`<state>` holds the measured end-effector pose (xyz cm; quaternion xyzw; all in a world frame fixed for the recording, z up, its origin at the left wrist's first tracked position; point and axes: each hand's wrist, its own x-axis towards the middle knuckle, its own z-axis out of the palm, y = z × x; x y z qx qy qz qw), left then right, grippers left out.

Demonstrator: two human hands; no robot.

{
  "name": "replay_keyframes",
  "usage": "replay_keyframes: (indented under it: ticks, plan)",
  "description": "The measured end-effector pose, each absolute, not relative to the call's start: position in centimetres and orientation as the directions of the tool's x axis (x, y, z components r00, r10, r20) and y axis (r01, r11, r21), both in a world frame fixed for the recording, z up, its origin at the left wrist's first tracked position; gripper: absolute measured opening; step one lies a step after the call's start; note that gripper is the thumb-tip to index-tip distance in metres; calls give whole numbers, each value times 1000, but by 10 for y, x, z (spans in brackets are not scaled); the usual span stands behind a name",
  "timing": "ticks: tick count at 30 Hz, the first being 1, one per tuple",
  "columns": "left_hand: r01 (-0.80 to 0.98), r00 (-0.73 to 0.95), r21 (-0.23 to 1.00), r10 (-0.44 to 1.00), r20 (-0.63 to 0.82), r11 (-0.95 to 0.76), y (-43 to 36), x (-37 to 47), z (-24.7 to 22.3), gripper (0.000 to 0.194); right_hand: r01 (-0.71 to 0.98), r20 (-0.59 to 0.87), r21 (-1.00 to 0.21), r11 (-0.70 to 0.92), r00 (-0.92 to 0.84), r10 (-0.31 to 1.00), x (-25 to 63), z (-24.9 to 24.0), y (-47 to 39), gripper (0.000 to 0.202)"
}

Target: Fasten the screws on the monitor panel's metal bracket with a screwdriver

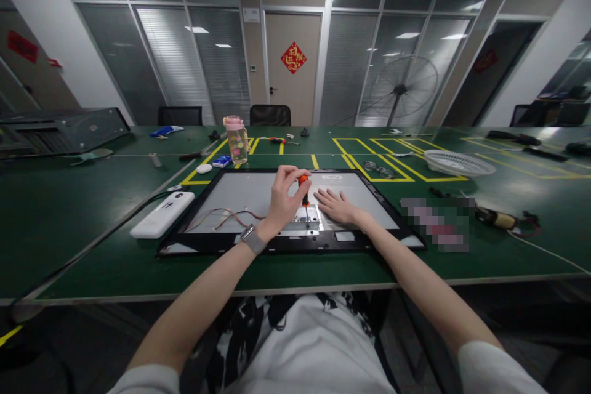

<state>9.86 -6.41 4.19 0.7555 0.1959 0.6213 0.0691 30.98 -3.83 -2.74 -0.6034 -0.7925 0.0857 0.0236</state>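
A flat display panel with a black frame lies back side up on the green table in front of me. My left hand, with a watch on its wrist, grips an orange and black screwdriver by the handle. The screwdriver stands nearly upright, its shaft pointing down at a small metal bracket with a circuit board near the panel's lower middle. My right hand rests flat on the panel just right of the bracket, fingers spread. Thin wires run across the panel's left part.
A white power bank lies left of the panel. Behind it stand a pink-lidded bottle and a blue pack. Another screwdriver, glasses and a white basket lie farther back. A wired motor-like part is at right.
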Motion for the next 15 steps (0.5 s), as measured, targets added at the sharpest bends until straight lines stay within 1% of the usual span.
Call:
replay_keyframes:
  ticks: [2,4,8,12,15]
  plan:
    - [217,127,361,393,911,-907,-64,99,42,12,955,-97,-151,256,-272,957,311,-27,-33,57]
    - [209,142,367,399,906,-907,-64,100,42,12,950,-88,-141,278,-291,953,315,-28,-25,56]
    - [167,186,369,397,899,-914,-63,99,41,20,943,5,-141,302,-304,953,322,-31,-9,57]
    - [179,142,376,402,905,-909,-62,97,42,13,930,74,-166,329,-321,944,327,-33,-3,58]
    - [195,114,378,404,908,-905,-63,97,43,13,922,99,-199,332,-318,943,329,-34,-3,59]
